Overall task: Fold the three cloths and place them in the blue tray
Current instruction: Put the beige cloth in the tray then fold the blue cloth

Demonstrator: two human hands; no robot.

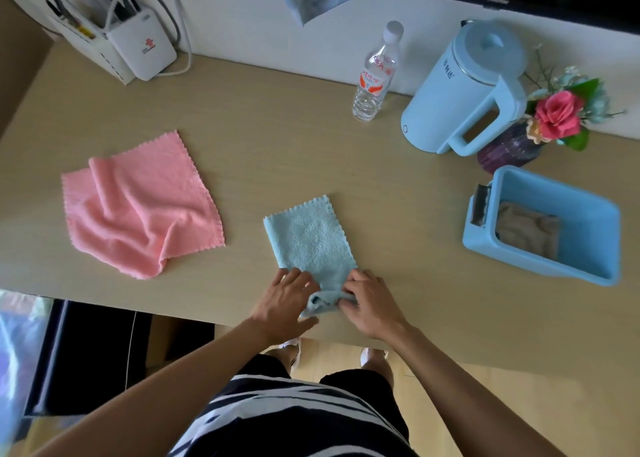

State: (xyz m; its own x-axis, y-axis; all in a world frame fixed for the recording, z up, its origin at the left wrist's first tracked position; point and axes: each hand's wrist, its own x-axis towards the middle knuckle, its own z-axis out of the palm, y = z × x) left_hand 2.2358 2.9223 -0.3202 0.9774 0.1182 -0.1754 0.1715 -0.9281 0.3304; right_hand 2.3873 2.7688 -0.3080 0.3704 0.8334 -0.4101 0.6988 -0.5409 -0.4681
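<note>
A light blue cloth (310,238) lies as a long narrow strip in the middle of the table, its near end lifted and curled. My left hand (285,300) and my right hand (372,304) each pinch that near end at the table's front edge. A pink cloth (138,207) lies rumpled and unfolded to the left, apart from both hands. The blue tray (585,269) stands at the right, and a folded brown cloth (528,229) lies inside it.
At the back right stand a clear water bottle (375,75), a light blue kettle (471,89) and a purple vase with flowers (512,148), close behind the tray. A white router with cables (138,46) sits at the back left.
</note>
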